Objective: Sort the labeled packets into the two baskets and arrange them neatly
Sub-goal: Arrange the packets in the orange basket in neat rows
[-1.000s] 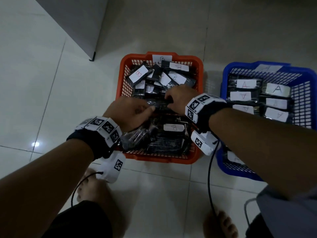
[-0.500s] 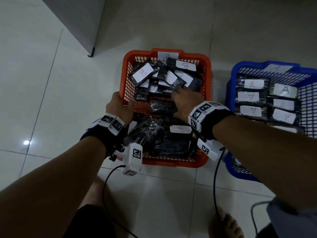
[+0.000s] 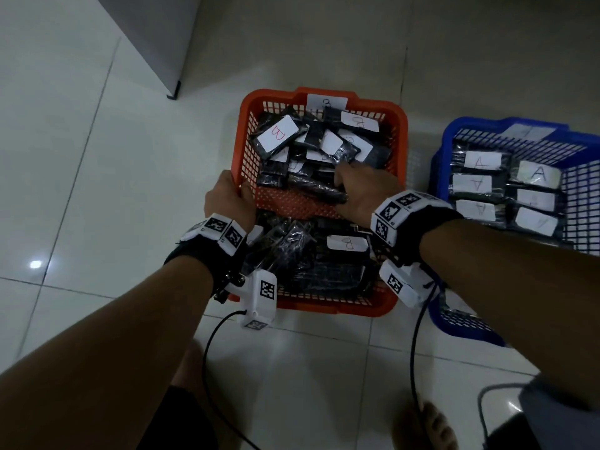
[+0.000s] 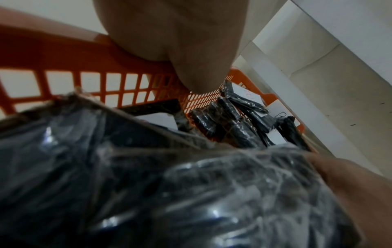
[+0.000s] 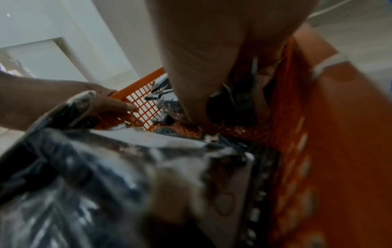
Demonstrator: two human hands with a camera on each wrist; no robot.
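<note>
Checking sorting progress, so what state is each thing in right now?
Orange basket: holds B packets, jumbled, part of its floor bare.
Blue basket: holds A packets in neat rows.
Left hand: grips the orange basket's left rim.
Right hand: inside the orange basket, on the packets; grip unclear.

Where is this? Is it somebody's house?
Probably a room in a home. The orange basket and blue basket sit on a shiny tiled floor, and the person's bare foot shows.
</note>
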